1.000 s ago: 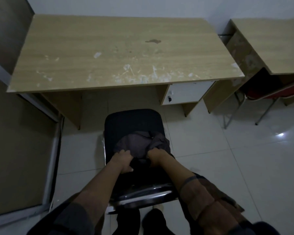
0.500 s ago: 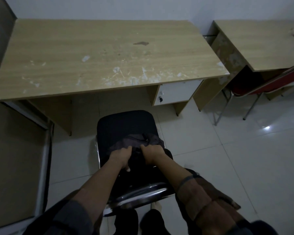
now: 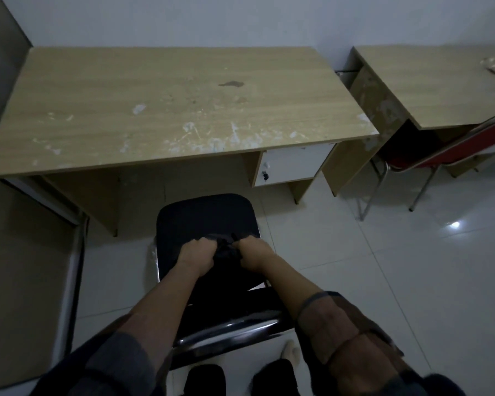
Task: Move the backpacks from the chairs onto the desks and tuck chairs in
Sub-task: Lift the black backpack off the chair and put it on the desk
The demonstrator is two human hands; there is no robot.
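Backpack (image 3: 225,252): dark bundle on the black chair (image 3: 206,218), toward the seat's near half, bunched up between both hands. Not yet on the desk (image 3: 166,110).

Head view, the only one:
- Left hand (image 3: 196,257) curled closed over the bag's left side; fingers wrapped into the fabric, knuckles up.
- Right hand (image 3: 253,252) likewise closed on the bag's right side, just beside the left, a small gap of dark cloth between them.
- Whether the bag rests on the seat or is already a little clear of it cannot be told; dark on dark, low light.
- Chair stands out from the desk, seat wholly in the open, its chrome back rail near the person's legs. Not tucked.
- Desk top bare of any bag; scuffed with white marks and one dark stain. White drawer (image 3: 293,164) under its right side.
- Second desk (image 3: 429,87) at right, well apart from the first; top shows no backpack in the part that is visible. Red chair (image 3: 452,155) partly under it, seat edge and legs sticking out. Whether anything sits on that seat is hidden by the desk top.

Progress, judged: early. Grip on the first bag looks made; the lift and carry forward to the desk remain, then pushing the black chair under. The red chair may need pushing further in; its bag, if any, is unaccounted for.
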